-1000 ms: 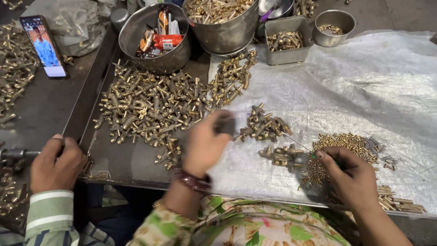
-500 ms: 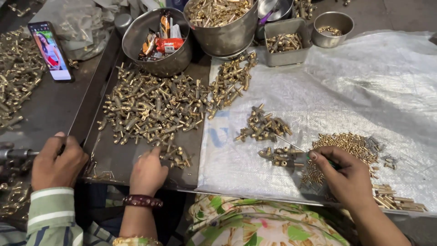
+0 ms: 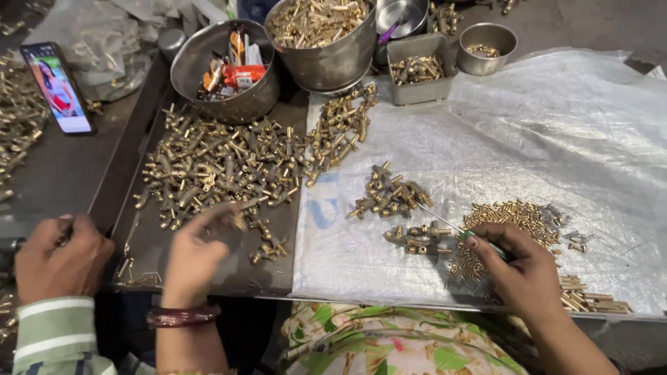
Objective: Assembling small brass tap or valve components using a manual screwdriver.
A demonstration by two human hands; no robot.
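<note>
While the left hand [image 3: 198,253] pinches a brass fitting [image 3: 240,221] (blurred), fittings [image 3: 215,163] lie just beyond.

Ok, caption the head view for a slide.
Left hand picks brass fittings from a tray; right hand holds a thin tool.

Lit phone [image 3: 57,88] far left, steel bowl [image 3: 226,73] w/ snack packets (orange, red), small steel cup [image 3: 487,48] top right.

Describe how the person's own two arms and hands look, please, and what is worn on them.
Both forearms are bare, with no sleeves reaching the wrists. The left hand has a dark maroon bangle around its wrist. The right hand wears no bangle or ring that I can see, and its nails look short. Below, the person wears floral cloth in green, white and pink. The striped sleeve at far left belongs to another person.
</note>
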